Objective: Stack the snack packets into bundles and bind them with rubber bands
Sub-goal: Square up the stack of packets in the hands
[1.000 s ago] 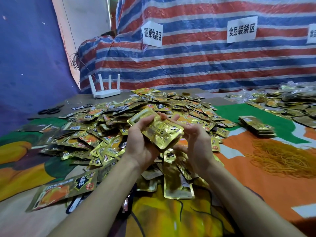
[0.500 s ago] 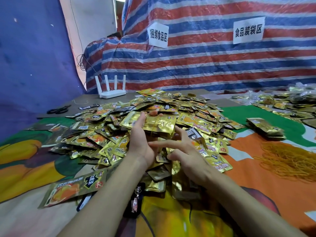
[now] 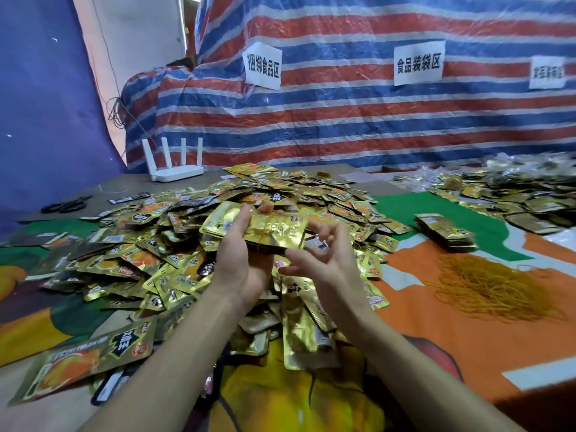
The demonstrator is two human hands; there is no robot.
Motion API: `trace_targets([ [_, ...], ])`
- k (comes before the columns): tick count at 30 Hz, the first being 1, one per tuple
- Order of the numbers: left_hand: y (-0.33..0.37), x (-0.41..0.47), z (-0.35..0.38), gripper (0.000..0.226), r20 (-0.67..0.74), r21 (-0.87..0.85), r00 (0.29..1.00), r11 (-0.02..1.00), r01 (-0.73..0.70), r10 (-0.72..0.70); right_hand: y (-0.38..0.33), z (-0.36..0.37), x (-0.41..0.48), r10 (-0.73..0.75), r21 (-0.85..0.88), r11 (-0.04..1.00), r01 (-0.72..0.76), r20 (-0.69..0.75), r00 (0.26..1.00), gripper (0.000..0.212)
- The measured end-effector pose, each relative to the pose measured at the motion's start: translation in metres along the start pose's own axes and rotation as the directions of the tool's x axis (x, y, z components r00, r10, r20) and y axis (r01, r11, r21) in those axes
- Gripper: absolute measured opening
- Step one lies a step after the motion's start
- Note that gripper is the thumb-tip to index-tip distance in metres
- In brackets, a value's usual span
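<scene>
A big heap of gold and orange snack packets (image 3: 174, 244) covers the table's middle. My left hand (image 3: 240, 260) grips a small stack of gold packets (image 3: 274, 229) held flat above the heap. Just right of the stack, my right hand (image 3: 324, 263) has its fingers spread, with something small and silvery between fingertips and stack; I cannot tell what. A pile of tan rubber bands (image 3: 492, 285) lies on the orange cloth to the right. One finished-looking bundle (image 3: 445, 230) rests on the green patch.
A white router (image 3: 174, 169) and black scissors (image 3: 65, 205) sit at the back left. More packets (image 3: 514, 194) pile up at the far right. A striped tarp wall with paper signs (image 3: 263, 65) closes off the back. One large packet (image 3: 84, 360) lies near the front left.
My right hand has come off the stack and opened; one second ago both hands held it. The left hand keeps the stack, now flatter. The camera view has shifted slightly.
</scene>
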State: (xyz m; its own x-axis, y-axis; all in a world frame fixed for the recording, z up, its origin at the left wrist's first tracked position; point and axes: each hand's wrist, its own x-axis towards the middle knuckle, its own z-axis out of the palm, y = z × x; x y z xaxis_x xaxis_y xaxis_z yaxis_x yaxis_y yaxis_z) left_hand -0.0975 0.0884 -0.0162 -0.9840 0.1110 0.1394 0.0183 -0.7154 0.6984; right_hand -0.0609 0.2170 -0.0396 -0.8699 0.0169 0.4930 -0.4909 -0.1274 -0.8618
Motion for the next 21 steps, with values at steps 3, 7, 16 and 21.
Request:
trace_targets([
  [3, -0.008, -0.005, -0.002, 0.040, 0.033, 0.082, 0.999, 0.996, 0.027, -0.030, -0.007, -0.003, 0.011, 0.299, 0.166, 0.942, -0.293, -0.011, 0.954, 0.071],
  [7, -0.019, -0.008, 0.003, 0.048, 0.078, 0.353, 0.997, 0.936, -0.011, -0.017, -0.010, -0.012, 0.016, 0.452, 0.164, 0.876, -0.453, 0.042, 0.891, 0.036],
  [16, -0.035, -0.016, 0.003, 0.061, 0.201, 0.686, 0.978, 0.706, -0.178, 0.051, -0.045, -0.090, 0.056, 0.420, 0.058, 0.903, -0.425, -0.325, 0.847, 0.052],
  [21, -0.040, -0.020, -0.003, 0.041, 0.368, 0.842, 0.921, 0.376, -0.387, 0.126, -0.035, -0.181, 0.098, 0.226, -0.135, 0.893, -0.429, -0.691, 0.687, 0.042],
])
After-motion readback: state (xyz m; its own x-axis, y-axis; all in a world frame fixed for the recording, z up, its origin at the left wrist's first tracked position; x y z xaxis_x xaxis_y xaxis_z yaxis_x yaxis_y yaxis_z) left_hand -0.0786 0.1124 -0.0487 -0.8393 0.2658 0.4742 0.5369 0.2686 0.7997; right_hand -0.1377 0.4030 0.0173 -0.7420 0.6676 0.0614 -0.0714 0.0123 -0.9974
